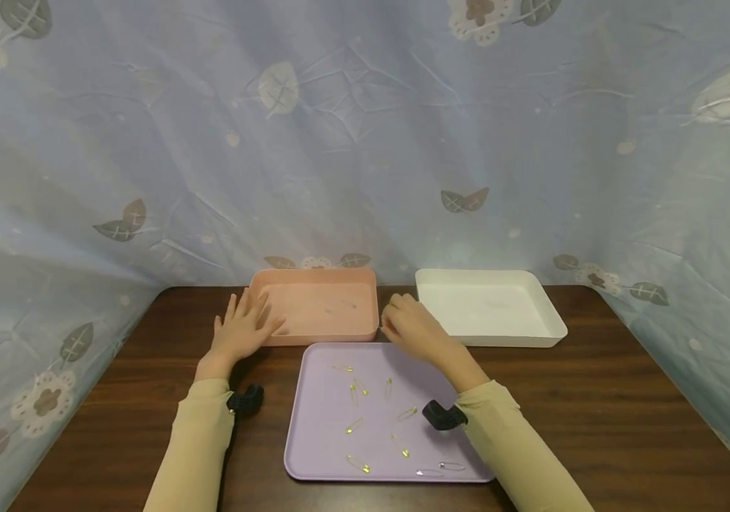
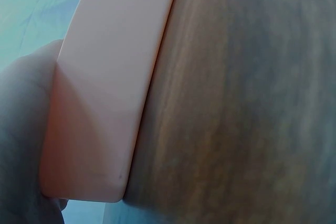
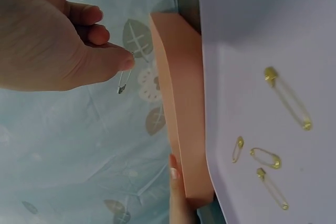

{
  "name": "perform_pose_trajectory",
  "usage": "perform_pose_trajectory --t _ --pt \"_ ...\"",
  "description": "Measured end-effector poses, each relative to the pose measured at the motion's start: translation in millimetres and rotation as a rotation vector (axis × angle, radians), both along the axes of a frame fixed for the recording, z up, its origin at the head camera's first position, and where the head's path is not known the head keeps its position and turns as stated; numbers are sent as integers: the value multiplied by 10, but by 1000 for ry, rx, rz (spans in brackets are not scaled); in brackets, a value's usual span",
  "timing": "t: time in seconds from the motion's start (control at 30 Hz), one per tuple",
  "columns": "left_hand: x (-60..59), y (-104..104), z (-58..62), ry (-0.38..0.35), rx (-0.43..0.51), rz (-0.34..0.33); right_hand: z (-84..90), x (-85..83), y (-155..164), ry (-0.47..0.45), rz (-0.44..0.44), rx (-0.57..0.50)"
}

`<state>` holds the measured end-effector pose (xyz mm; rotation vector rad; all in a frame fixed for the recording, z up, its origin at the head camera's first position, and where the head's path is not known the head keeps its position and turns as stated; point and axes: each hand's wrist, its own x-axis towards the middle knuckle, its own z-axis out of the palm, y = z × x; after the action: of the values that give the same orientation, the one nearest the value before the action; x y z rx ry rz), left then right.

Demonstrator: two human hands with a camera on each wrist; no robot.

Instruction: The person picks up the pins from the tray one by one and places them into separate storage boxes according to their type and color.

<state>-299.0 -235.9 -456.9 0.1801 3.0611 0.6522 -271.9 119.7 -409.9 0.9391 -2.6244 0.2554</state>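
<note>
The left hand [image 1: 241, 329] lay flat with fingers spread and straight, resting against the near left corner of the pink tray [image 1: 317, 307]. Its forearm ran up from the lower left in a pale yellow sleeve [image 1: 195, 441]. The right hand [image 1: 411, 326] reached forward from the lower right, fingers curled, hovering at the pink tray's near right corner, just above the far edge of the purple tray [image 1: 320, 427].

From the head view the right hand's grip could not be read. The right wrist view showed it plainly: thumb and forefinger pinched a small silver pin [image 3: 123, 81], which hung down from the fingertips [image 3: 125, 62], clear of the pink tray beside it. That view also caught a left fingertip at the pink tray's end wall. The left wrist view gave only the tray's outer wall [image 2: 107, 93] close up, the hand [image 2: 21, 145] pressed against it, and blurred wood grain.

Gold pins [image 1: 357, 388] lay scattered on the purple tray, with two silver ones [image 1: 440, 468] near its front edge. A white tray [image 1: 489, 307] sat to the right of the pink one, a little apart. All three rested on a dark wooden table [image 1: 595, 398], closed in behind and on both sides by a blue cloth [image 1: 365, 142] printed with leaves and flowers.
</note>
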Motion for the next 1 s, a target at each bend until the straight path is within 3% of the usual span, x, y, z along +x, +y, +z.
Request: perform_pose_trajectory --t 0.37,0.6,0.83,1.0 --pt "19 21 56 -9 -41 3 72 -262 -254 35 2 45" --pt "23 24 16 -2 -52 10 87 -417 -395 19 -8 69" --pt "13 16 1 2 -67 14 65 -606 -502 93 16 80" --pt "36 25 27 -8 -54 15 30 -732 -571 88 10 84"
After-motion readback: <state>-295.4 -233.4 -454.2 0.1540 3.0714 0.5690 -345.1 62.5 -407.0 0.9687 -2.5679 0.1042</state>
